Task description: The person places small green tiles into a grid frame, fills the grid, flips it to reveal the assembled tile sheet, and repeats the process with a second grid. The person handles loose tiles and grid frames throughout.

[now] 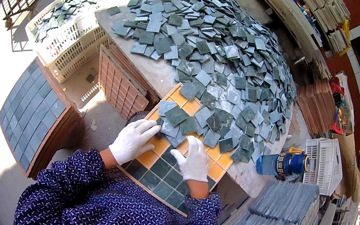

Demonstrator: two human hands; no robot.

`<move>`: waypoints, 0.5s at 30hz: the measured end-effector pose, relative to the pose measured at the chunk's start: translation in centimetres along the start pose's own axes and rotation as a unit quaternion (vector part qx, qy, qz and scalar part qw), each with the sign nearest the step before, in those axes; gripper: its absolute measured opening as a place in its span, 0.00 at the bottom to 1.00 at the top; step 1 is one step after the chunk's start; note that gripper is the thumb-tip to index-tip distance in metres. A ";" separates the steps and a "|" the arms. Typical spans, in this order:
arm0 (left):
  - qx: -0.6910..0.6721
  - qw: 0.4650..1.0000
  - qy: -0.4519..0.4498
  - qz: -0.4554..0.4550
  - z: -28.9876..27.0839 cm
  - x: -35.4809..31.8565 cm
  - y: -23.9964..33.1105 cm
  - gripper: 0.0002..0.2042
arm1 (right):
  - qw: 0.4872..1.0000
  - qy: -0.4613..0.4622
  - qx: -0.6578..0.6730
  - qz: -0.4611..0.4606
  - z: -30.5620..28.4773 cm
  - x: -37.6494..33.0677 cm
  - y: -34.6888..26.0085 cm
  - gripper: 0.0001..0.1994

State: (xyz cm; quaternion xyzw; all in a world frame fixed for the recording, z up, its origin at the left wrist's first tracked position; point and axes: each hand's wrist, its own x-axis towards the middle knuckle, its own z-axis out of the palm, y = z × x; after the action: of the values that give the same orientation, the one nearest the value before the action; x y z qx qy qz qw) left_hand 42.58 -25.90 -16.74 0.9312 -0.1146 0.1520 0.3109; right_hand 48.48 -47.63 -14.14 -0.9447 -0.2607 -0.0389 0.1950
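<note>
In front of me a yellow gridded tray [148,158] lies tilted against the heap of loose tiles. Dark green square stone tiles [160,168] fill its near rows, while several yellow cells stay bare. Loose tiles [176,116] lie scattered over its upper part. My left hand [135,140], in a white glove, rests over the tray's left side, its fingers stretched toward the loose tiles and its thumb apart. My right hand [194,161], gloved too, is over the middle right, thumb and fingers spread beside a grey-green tile [176,139]. Neither hand visibly holds a tile.
A large heap of green tiles [212,41] covers the table beyond. At left stand a filled tray stack [31,108], brown trays [120,83] and a white crate [69,42]. To the right are a blue bottle [282,164], wrapped tile stacks [274,220] and white baskets [324,162].
</note>
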 end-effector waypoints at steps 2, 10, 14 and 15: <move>0.036 0.998 -0.043 0.002 0.2 1.8 -0.5 0.34 | 0.999 0.007 -0.037 0.033 1.9 0.9 -1.2 0.29; 0.000 0.986 -0.164 0.033 -0.8 3.9 -3.1 0.34 | 0.969 -0.094 0.176 0.144 0.7 -0.9 1.6 0.18; -0.008 0.982 -0.186 0.015 -1.1 4.4 -3.0 0.35 | 0.888 -0.073 0.356 0.281 1.1 -2.3 1.5 0.15; 0.000 0.982 -0.190 0.012 -1.3 4.4 -2.9 0.35 | 0.869 -0.068 0.377 0.312 0.8 -2.2 1.0 0.15</move>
State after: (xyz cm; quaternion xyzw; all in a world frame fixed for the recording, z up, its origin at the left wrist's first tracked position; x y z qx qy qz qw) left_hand 47.32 -23.35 -15.78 0.9417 -0.1825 -0.0235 0.2816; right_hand 47.08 -49.19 -15.66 -0.8318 0.0406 0.1894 0.5202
